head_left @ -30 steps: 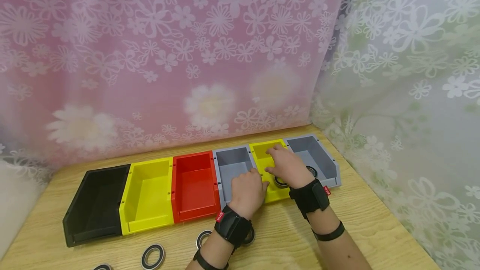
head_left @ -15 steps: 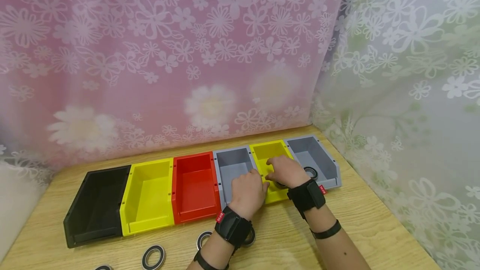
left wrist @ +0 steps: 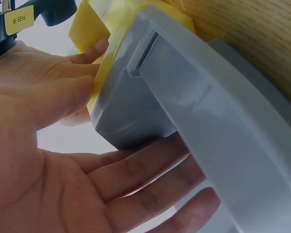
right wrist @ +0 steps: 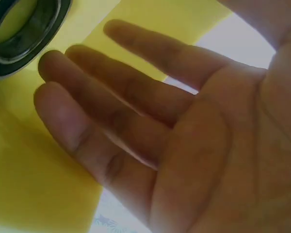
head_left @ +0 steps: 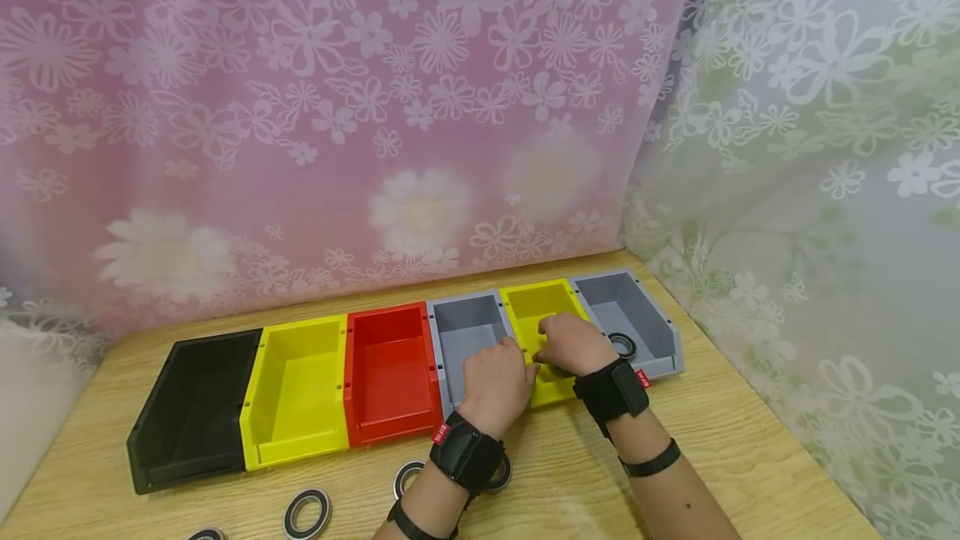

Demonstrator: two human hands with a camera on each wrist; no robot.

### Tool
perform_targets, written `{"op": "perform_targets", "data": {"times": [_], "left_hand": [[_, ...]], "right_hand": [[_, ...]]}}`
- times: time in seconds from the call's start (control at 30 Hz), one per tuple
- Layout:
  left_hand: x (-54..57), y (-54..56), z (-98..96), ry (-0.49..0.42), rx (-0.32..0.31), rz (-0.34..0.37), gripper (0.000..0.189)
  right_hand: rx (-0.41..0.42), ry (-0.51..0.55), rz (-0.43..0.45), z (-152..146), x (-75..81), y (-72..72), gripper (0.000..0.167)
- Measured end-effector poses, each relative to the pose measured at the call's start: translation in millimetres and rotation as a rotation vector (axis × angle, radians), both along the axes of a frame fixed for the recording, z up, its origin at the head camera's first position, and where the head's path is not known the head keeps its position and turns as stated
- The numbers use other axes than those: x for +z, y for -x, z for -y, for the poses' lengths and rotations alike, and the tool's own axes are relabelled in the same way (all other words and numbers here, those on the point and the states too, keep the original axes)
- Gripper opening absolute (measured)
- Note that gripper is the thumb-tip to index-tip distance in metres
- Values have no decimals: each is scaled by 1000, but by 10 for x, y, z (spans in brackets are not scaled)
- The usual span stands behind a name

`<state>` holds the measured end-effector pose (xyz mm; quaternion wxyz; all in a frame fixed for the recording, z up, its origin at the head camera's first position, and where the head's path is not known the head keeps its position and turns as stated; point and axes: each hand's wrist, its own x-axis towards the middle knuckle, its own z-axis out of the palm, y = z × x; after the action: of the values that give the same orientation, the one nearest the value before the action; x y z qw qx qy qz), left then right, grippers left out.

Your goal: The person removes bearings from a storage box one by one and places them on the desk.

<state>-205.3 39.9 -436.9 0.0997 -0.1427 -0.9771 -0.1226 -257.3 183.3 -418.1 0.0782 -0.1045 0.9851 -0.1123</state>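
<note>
In the head view my left hand (head_left: 497,386) straddles the wall between the middle grey bin (head_left: 461,319) and the right-hand yellow bin (head_left: 532,300). The left wrist view has its thumb on the yellow side and its fingers inside the grey bin, fingertips partly hidden by the front lip. My right hand (head_left: 577,343) is over the yellow bin, its fingers fairly straight and holding nothing in the right wrist view. Just beyond those fingertips lies a ball bearing (right wrist: 62,19) in the yellow bin; the right hand mostly covers it in the head view.
Rightmost stands another grey bin (head_left: 630,307) containing a bearing (head_left: 632,348). To the left are red (head_left: 390,365), yellow (head_left: 296,382) and black (head_left: 198,398) bins. Several bearings lie on the wooden table (head_left: 570,473) in front, including one bearing (head_left: 289,515); the left forearm partly covers two.
My right hand has shifted slightly and lowered over the yellow bin, covering more of the bearing there. The left hand has stayed in place.
</note>
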Motion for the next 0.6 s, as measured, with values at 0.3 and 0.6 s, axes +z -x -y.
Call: {"op": "perform_targets", "data": {"times": [0.3, 0.6], "left_hand": [[20, -7, -4, -7, 1, -1, 45], [9, -1, 8, -5, -1, 1, 43]], "right_hand": [[-3, -46, -8, 4, 12, -30, 22], [25, 13, 28, 5, 19, -6, 27]]}}
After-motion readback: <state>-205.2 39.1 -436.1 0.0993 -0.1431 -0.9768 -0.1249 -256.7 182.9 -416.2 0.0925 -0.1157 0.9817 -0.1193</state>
